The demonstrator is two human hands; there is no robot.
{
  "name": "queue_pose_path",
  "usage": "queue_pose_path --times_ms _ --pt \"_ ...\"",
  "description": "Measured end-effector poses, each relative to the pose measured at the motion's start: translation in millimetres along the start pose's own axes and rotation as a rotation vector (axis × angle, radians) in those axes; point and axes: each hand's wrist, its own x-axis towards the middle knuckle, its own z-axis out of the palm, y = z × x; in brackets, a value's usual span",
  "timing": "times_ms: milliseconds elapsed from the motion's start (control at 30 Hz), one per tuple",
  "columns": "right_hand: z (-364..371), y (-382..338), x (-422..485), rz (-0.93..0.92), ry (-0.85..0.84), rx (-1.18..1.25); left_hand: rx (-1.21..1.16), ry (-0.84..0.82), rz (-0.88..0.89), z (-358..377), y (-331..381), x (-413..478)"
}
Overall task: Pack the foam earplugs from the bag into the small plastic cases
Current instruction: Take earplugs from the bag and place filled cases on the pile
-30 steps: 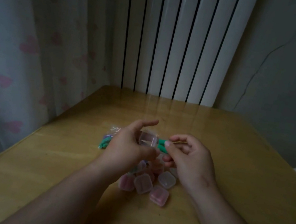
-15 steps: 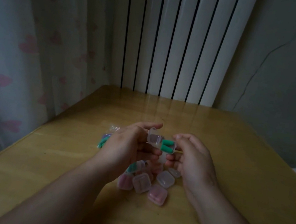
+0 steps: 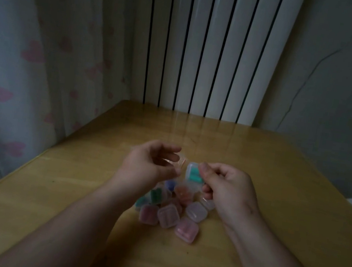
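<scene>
Two grips are all I have on the head camera, both raised over the wooden desk and nearly meeting at the middle of the view. The right grip is clamped by thumb and curled fingers on a small clear case, which it holds just above the pile with two teal foam earplugs lying inside it. The left grip is curled round a clear pinkish piece just beside that case. I cannot tell whether it is the case's own swung-open lid or a separate case.

Below both grips a pile of small plastic cases lies on the desk, the cases touching and overlapping. Nearest me sit a pink case, a clear one and another pink one. Further back, cases show green, purple-blue and orange-red through their lids. The lids are too dim and blurred for me to read any lettering.

Behind the desk stands a white ribbed radiator, with a pale curtain printed with pink hearts to its left.
</scene>
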Motion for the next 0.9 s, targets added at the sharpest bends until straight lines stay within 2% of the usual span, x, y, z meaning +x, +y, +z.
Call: queue_pose_path --times_ms 133,333,533,633,667,767,833,900 --pt "-5 -3 0 -0.037 0.022 -0.044 -0.044 0.131 -0.036 -4 -1 3" --pt "-13 -5 0 0.086 -0.234 -0.296 -0.092 0.253 -0.049 -8 -1 6" --pt "-12 0 -2 0.033 -0.305 -0.603 -0.048 0.338 -0.076 -12 -7 13" --pt "-7 5 -3 -0.023 -0.272 -0.655 0.107 0.304 -0.066 -13 -15 17" --pt "-5 5 -3 -0.036 -0.240 -0.660 0.240 0.282 -0.047 -13 -17 19" --pt "-2 4 -4 -0.071 -0.176 -0.612 0.832 0.276 0.040 -16 -22 21" --pt "-2 4 -3 -0.100 -0.148 -0.561 0.956 0.292 0.052 -17 -26 22" --pt "0 5 -3 -0.122 -0.127 -0.514 0.961 0.316 0.063 -18 -31 23"
